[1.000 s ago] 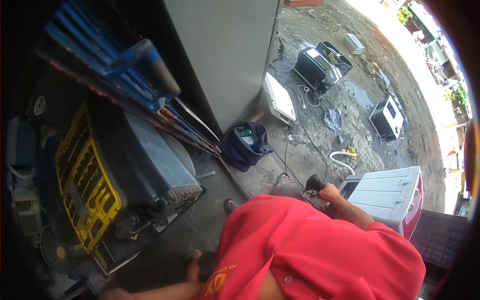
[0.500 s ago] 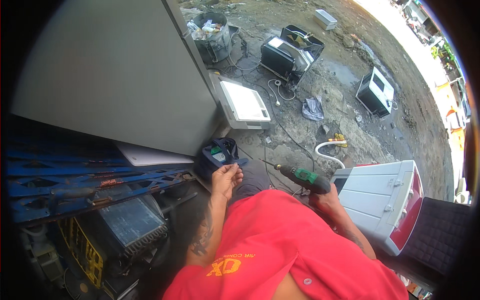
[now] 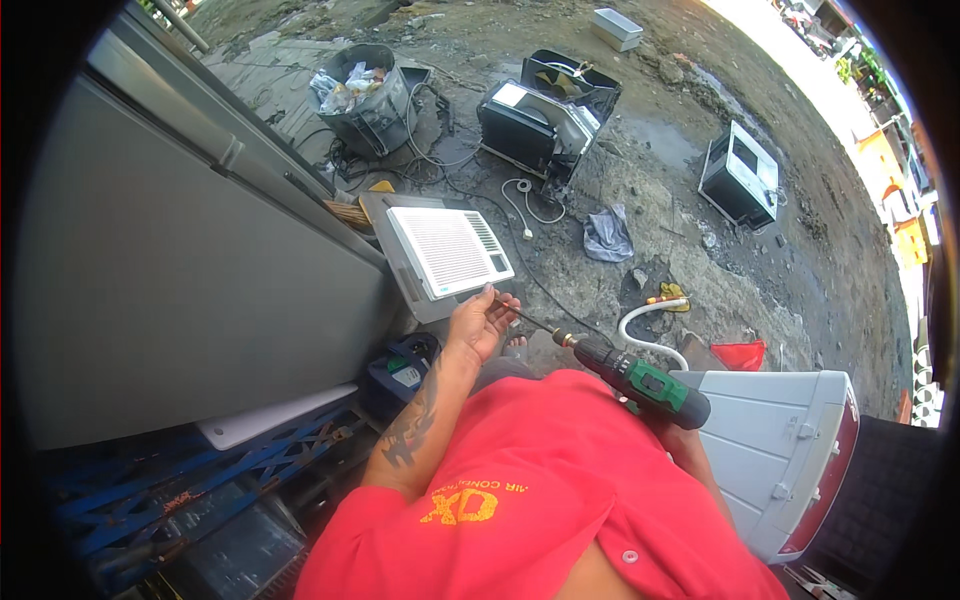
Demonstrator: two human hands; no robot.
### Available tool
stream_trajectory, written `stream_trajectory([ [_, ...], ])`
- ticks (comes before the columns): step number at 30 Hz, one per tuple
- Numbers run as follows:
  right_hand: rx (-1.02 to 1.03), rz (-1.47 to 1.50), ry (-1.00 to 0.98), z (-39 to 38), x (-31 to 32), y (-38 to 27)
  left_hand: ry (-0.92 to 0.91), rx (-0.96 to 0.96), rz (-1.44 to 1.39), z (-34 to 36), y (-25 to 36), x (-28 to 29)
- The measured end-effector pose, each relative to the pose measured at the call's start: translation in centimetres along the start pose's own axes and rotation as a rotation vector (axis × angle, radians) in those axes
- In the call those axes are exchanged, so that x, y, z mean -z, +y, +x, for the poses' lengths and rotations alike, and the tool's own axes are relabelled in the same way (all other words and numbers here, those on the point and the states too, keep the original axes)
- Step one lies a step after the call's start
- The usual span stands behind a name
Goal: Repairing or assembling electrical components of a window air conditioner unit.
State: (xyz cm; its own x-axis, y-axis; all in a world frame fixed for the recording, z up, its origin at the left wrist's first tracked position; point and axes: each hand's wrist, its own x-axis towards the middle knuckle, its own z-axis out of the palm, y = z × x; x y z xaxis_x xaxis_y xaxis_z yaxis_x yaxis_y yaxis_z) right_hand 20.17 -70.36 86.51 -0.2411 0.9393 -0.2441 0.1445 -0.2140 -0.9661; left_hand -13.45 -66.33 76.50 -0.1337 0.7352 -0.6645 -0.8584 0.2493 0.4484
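Observation:
My right hand (image 3: 682, 432), partly hidden behind the tool, grips a green-and-black cordless drill (image 3: 640, 382) at waist height in front of my red shirt. A long thin bit (image 3: 532, 322) points up and left from its chuck. My left hand (image 3: 483, 325) is pinched at the far end of that bit; whether a small piece is also in the fingertips is too small to tell. Beyond that hand, a white louvred front panel (image 3: 447, 250) lies on a grey board (image 3: 388, 217). A dark blue bag (image 3: 400, 372) sits beside my legs.
A grey fridge-like cabinet (image 3: 180, 280) stands left, above a blue metal lattice (image 3: 130, 480). A white boxy appliance (image 3: 760, 450) is at my right. Ahead on rough wet ground are a rubbish bin (image 3: 365, 130), two appliances (image 3: 515, 130) (image 3: 738, 175), cables and a white hose (image 3: 640, 315).
My left hand has come into view and risen to the bit's tip. The drill in my right hand has swung round toward it. The view has shifted toward the yard ahead.

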Motion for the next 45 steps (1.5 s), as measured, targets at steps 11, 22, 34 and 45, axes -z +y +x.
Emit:
stream_trajectory([
  [11,0.076,-0.419,-0.178,14.9,4.6,-2.0,0.007,-0.035,-0.062,9.8,3.5,-4.5],
  [22,0.365,-0.592,-0.440,31.0,14.7,-2.1,0.008,-0.168,-0.199,18.0,-1.1,-11.1],
  [34,0.160,-0.393,-0.411,37.9,24.0,0.1,0.098,-0.082,-0.214,25.4,-5.3,-21.5],
  [45,0.310,-0.493,-0.632,43.4,22.5,-0.6,0.250,0.149,-0.194,32.3,-3.8,-21.7],
])
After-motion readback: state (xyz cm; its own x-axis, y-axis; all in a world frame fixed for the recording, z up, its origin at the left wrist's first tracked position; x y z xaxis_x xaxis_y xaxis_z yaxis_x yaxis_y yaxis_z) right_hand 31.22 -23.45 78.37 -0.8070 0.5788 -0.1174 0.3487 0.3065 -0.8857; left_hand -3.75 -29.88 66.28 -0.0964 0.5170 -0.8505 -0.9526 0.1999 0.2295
